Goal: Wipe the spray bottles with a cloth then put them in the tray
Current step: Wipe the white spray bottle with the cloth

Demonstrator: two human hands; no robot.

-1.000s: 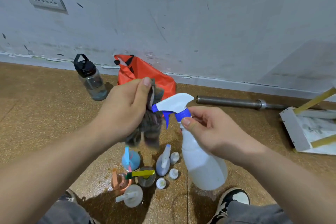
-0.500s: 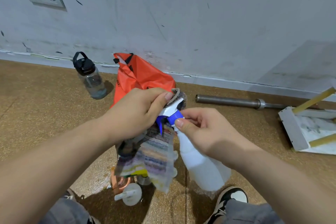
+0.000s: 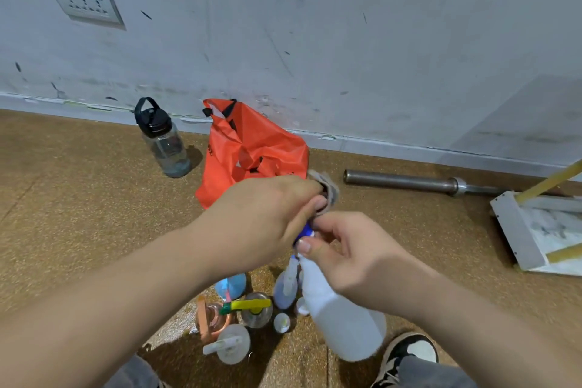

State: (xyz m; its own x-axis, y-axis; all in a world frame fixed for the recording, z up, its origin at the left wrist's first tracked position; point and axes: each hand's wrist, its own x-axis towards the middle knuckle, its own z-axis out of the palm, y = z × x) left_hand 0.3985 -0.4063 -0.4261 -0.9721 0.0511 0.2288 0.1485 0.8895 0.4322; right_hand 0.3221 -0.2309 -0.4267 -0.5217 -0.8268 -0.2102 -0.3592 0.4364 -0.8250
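One spray bottle [image 3: 340, 318], neck up-left

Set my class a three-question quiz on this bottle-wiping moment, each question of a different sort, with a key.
1. True or false: the left hand holds the cloth against the top of the white spray bottle.
2. What stands on the floor left of the orange bag? A a bucket; B a dark-capped water bottle; C a broom.
3. Fill in: the right hand grips the white spray bottle at its ____.
Key: 1 true; 2 B; 3 neck.
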